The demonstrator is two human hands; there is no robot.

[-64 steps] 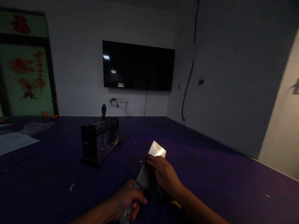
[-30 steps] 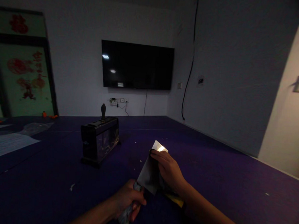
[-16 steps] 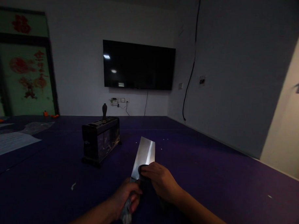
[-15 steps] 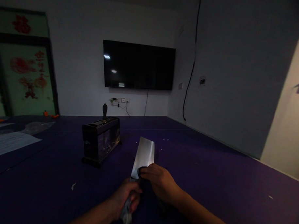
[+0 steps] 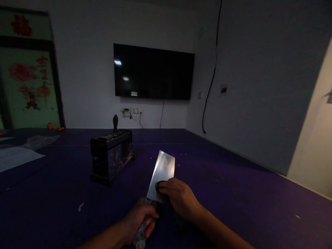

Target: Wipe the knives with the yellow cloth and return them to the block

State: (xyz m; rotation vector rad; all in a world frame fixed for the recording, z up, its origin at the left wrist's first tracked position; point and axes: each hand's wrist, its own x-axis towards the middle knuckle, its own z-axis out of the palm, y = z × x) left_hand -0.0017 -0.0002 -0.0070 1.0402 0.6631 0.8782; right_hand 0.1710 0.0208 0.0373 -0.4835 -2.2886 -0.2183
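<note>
My left hand (image 5: 141, 220) is closed round the handle of a broad steel cleaver (image 5: 163, 168), whose blade points up and away from me. My right hand (image 5: 179, 197) pinches a dark cloth or pad (image 5: 161, 185) against the lower part of the blade's flat side. Both hands are low in the middle of the view, above the dark purple surface (image 5: 234, 185). The room is dim and the pad's shape is hard to make out.
A dark knife block (image 5: 110, 155) with one handle (image 5: 115, 123) sticking up stands ahead to the left. Pale sheets (image 5: 12, 155) lie at the far left. A wall-mounted black screen (image 5: 153, 72) hangs behind. Small white scraps (image 5: 80, 207) dot the surface.
The cleaver's blade has turned so its bright flat face shows more fully. My right hand slid from the blade's upper end down to its lower part. My left hand kept its grip.
</note>
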